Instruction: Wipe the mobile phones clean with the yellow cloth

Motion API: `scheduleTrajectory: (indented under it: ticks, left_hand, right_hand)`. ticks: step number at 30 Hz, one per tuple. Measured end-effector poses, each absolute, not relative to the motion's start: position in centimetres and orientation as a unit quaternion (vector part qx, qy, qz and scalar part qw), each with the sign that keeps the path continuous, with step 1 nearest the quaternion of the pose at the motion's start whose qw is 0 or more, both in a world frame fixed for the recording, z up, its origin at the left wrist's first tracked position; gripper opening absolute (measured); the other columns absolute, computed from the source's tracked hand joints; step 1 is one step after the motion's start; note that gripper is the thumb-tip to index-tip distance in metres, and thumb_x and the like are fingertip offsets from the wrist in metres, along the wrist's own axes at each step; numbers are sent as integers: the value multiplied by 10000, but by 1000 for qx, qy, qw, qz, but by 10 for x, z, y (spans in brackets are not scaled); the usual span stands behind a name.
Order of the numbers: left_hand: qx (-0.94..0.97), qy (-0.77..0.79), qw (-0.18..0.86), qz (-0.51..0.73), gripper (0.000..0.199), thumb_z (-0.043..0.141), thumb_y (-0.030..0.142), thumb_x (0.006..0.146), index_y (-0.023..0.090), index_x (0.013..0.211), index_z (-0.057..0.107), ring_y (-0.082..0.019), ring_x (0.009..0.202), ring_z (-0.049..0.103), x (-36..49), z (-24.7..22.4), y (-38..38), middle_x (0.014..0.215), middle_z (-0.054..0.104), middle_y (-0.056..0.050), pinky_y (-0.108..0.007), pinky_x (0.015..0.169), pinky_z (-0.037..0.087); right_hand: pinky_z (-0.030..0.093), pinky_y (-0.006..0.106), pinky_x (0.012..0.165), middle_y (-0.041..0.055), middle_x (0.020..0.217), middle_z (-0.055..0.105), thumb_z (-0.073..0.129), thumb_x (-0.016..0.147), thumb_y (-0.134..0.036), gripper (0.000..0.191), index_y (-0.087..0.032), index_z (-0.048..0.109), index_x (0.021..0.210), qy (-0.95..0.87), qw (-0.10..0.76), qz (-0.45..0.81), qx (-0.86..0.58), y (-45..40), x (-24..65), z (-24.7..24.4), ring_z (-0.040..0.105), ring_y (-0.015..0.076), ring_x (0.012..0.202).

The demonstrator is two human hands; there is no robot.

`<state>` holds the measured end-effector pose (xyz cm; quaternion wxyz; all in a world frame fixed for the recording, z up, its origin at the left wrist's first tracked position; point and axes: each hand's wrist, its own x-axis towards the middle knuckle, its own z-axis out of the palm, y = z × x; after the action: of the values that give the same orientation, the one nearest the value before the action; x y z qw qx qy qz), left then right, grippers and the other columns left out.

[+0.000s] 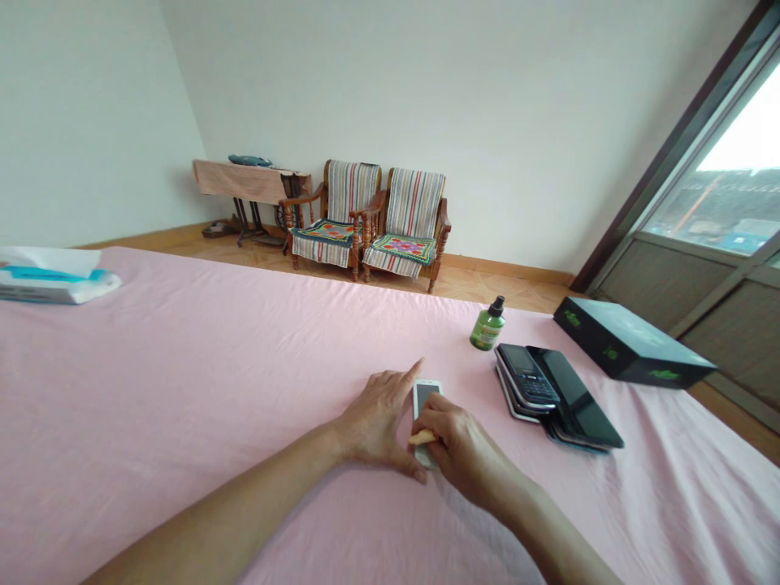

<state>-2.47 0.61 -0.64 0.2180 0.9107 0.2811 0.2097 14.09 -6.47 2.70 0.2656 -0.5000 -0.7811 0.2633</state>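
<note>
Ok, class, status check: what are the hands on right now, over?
Left hand open at white smartphone's edge. Right hand gripping small yellowish strip over the phone. Stacked mobile phones off to the right, not touching.

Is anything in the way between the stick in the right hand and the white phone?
Nothing visible stands between them: the pale yellow stick in the right hand crosses over the face of the white smartphone. The left hand lies beside the phone's left edge, not between them.
</note>
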Motion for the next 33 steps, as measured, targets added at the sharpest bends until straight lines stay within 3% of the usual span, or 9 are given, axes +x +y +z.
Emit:
scheduleTrajectory:
  ticks: [10, 20, 27, 33]
  left_hand:
    - [908, 283, 219, 217, 1504, 886, 554, 380, 223, 1494, -69, -378, 1163, 454, -25, -10, 8, 1341, 465, -165, -522, 998, 317]
    - [910, 279, 221, 212, 1419, 846, 595, 448, 239, 1500, -38, -382, 1168, 452, -25, -9, 8, 1340, 467, -152, -522, 1008, 297]
    - [914, 291, 214, 186, 1403, 827, 620, 471, 235, 1499, -47, -397, 1226, 406, -25, -6, 6, 1392, 412, -173, -551, 1040, 252]
    - [914, 282, 212, 202, 1389, 836, 567, 491, 238, 1493, -68, -377, 1217, 420, -24, -7, 5, 1379, 427, -158, -536, 1034, 273]
  right_hand:
    - [357, 210, 589, -12, 734, 533, 550, 711, 29, 221, -157, 590, 600, -794, 232, 274, -490, -75, 144, 30, 532, 101, 661]
    - [356, 199, 553, -27, 686, 597, 478, 631, 50, 255, -171, 604, 626, -785, 198, 350, -471, -78, 159, 44, 547, 108, 629]
    - [357, 225, 582, -10, 683, 571, 530, 768, -40, 189, -172, 639, 688, -722, 339, 206, -566, -59, 165, 27, 535, 125, 631]
    - [387, 226, 638, 12, 792, 563, 505, 732, 25, 222, -177, 584, 686, -761, 321, 209, -523, -59, 143, 11, 542, 137, 719]
